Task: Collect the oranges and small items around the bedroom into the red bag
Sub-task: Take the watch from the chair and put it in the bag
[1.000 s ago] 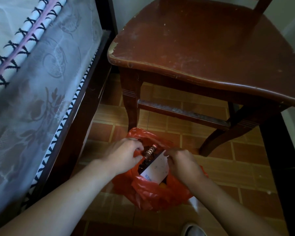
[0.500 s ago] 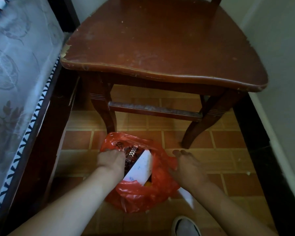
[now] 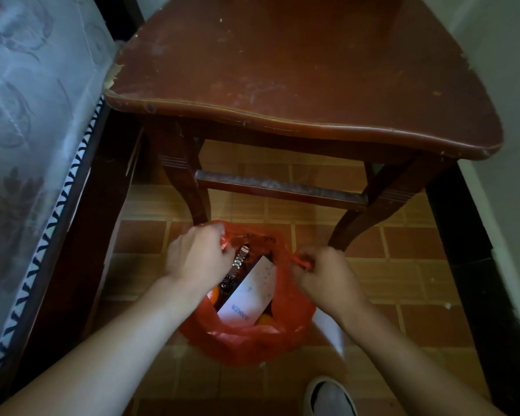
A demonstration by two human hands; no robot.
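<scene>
The red bag (image 3: 246,340) sits on the tiled floor in front of the chair. Its mouth is spread, and inside I see a white box (image 3: 249,292) with blue lettering, a metal watch band (image 3: 241,258) and parts of two oranges (image 3: 266,320) at the box's lower corners. My left hand (image 3: 197,255) pinches the bag's left handle at the rim. My right hand (image 3: 327,276) pinches the right handle. Both hands pull the rim apart.
A worn brown wooden chair (image 3: 297,70) stands right behind the bag, its legs on either side. A bed with a patterned cover (image 3: 27,130) and dark frame runs along the left. A white paper piece (image 3: 327,328) lies under my right wrist. A shoe toe (image 3: 327,397) shows below.
My right hand, which was flat on the floor beside the bag, has closed on the bag's right handle. My left hand shifted up along the left rim. The view has moved in closer.
</scene>
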